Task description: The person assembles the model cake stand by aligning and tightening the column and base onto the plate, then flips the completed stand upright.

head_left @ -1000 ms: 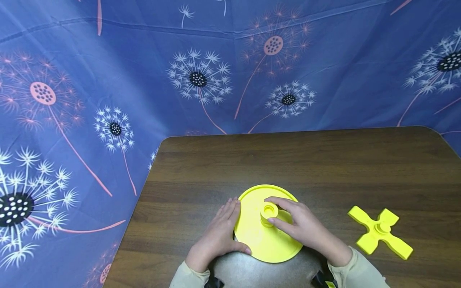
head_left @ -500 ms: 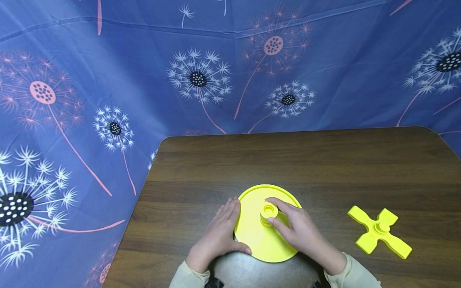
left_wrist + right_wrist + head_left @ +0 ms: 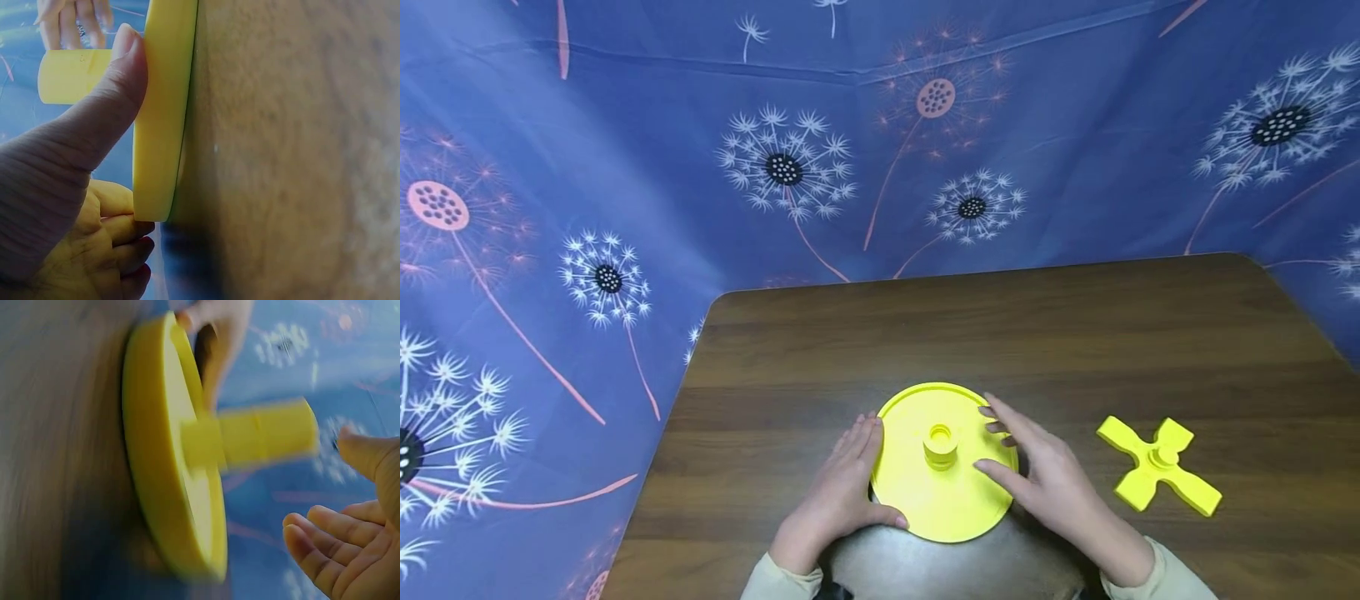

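A round yellow disc [image 3: 925, 500] with a short upright post [image 3: 940, 446] at its centre lies flat on the brown table [image 3: 1000, 342]. My left hand [image 3: 842, 492] holds the disc's left rim. Its fingers lie along the edge and its thumb [image 3: 106, 106] presses on the rim [image 3: 159, 125]. My right hand [image 3: 1045, 479] hovers over the disc's right side with its fingers spread and holds nothing. In the right wrist view the post [image 3: 269, 434] stands free, and my right fingers [image 3: 325, 550] are apart from it.
A yellow cross-shaped piece [image 3: 1157, 464] with a small hub lies on the table to the right of my right hand. A blue dandelion-print cloth [image 3: 700, 167] hangs behind the table and to its left.
My right hand has let go of the post and drawn back to the right with its fingers spread. The left hand stays on the rim. The view has shifted a little.
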The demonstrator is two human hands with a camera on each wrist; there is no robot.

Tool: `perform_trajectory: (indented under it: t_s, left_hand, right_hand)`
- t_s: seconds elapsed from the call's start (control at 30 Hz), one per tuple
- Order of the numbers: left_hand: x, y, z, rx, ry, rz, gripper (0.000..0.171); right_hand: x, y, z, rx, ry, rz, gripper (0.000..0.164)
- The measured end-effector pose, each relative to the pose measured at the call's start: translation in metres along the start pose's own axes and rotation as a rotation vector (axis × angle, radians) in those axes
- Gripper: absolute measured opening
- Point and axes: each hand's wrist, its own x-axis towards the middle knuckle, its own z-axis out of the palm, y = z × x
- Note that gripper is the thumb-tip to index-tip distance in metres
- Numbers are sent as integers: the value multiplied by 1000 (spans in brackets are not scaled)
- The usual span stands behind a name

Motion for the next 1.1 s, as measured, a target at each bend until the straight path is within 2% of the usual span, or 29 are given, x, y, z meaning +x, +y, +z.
perform_trajectory:
  t_s: [0.07, 0.17, 0.2, 0.27, 0.33, 0.43, 0.5, 0.57, 0.63, 0.7, 0.83, 0.93, 1.1]
  left_hand:
    - [-1, -1, -1, -5, 2, -3, 133]
    - [-2, -2, -3, -11, 6, 1, 133]
    - [-2, -2, -4, -16, 6, 0, 132]
    - [-2, -3, -5, -18, 13, 7, 132]
    - [-1, -3, -4, -12, 23, 18, 132]
    - [-1, -5, -3, -1, 31, 30, 132]
    - [-1, -5, -2, 1, 32, 35, 133]
    - [-2, -5, -1, -2, 31, 37, 133]
    - [-1, -5, 0, -6, 27, 35, 132]
    - [-1, -5, 0, -8, 25, 33, 132]
    - [-1, -5, 1, -5, 24, 32, 131]
    - [-1, -6, 1, -6, 25, 34, 132]
    - [-1, -5, 0, -4, 22, 32, 132]
  right_hand:
    - [-7, 8, -19, -45, 95, 0, 83]
    - [-22, 26, -52, -163, 235, 50, 72]
    - [-28, 33, -64, -208, 270, 87, 67]
    - [-42, 47, -85, -302, 281, 209, 57]
    - [-55, 61, -101, -381, 224, 369, 51]
    - [-72, 80, -117, -455, 30, 569, 56]
    - [-80, 91, -122, -460, -88, 645, 65]
    - [-87, 100, -123, -453, -173, 685, 73]
    - [-93, 107, -123, -451, -205, 699, 78]
    - [-98, 113, -123, -462, -218, 700, 75]
    - [-102, 120, -121, -480, -205, 661, 55]
    - [-102, 118, -120, -492, -189, 646, 46]
    - [-99, 107, -124, -497, -126, 619, 45]
